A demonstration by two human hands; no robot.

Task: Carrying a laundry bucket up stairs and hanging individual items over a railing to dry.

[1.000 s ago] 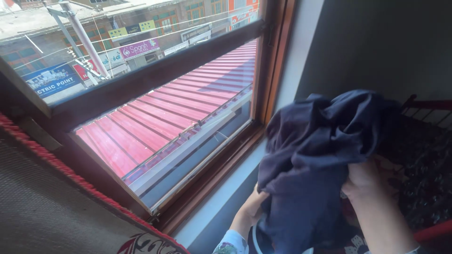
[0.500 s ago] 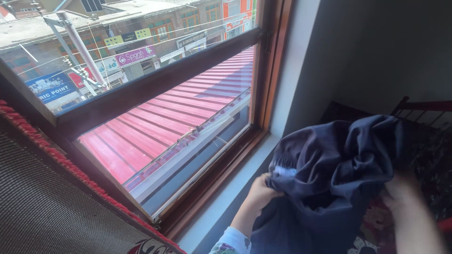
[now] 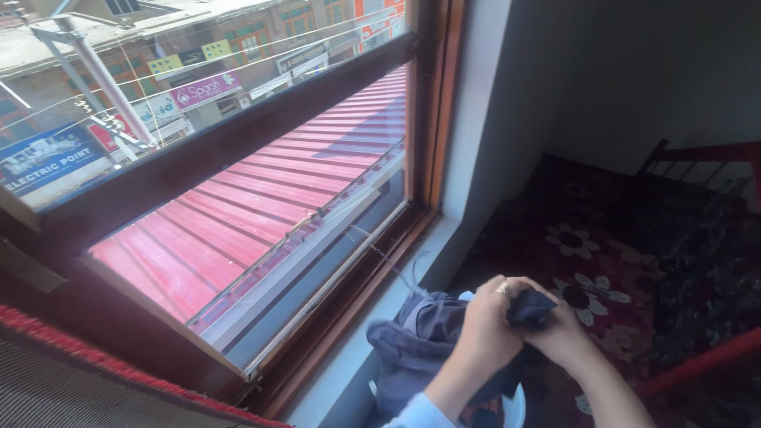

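Observation:
A dark navy cloth garment hangs bunched low beside the window sill. My left hand, with a ring on one finger, grips a fold of it at the top. Close against it on the right, my right hand pinches the same dark fold. Both hands meet in front of me, above a floral carpet. The lower part of the garment drops out of view at the bottom edge.
A wooden-framed window fills the left, with a red corrugated roof and street buildings outside. A pale sill runs below it. A dark red floral carpet covers the floor, with a red railing at right.
The garment came down from chest height, where it was spread wide, into a low bunch. Both hands moved together onto one fold. The view shifted right, uncovering the carpet.

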